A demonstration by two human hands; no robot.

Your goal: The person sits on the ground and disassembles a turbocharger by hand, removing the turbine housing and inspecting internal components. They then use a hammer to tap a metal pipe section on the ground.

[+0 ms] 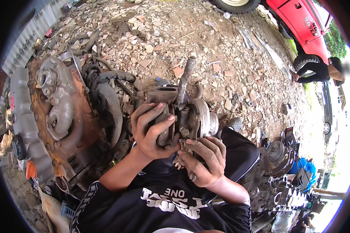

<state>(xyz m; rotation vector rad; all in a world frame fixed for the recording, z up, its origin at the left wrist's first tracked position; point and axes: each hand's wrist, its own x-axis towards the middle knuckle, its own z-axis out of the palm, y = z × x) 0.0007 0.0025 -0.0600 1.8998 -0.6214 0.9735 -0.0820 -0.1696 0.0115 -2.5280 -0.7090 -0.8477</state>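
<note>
Turbocharger point(201, 116) (identified by shape only) held at the centre of the view. Left hand point(151, 136): gripping its left side, fingers curved over it. Right hand point(207, 167): at its near right edge, fingertips pinched together. Metal pipe point(186, 79): projecting from its far side, apparently fitted. Brown crumpled wad point(179, 160): at its near edge, held by the right hand; material undetermined. Bolt head point(185, 131): on its near face, apparently seated. Progress, as judged: assembly largely together; grimy surfaces outstanding; extent of completed work unconfirmed.
</note>
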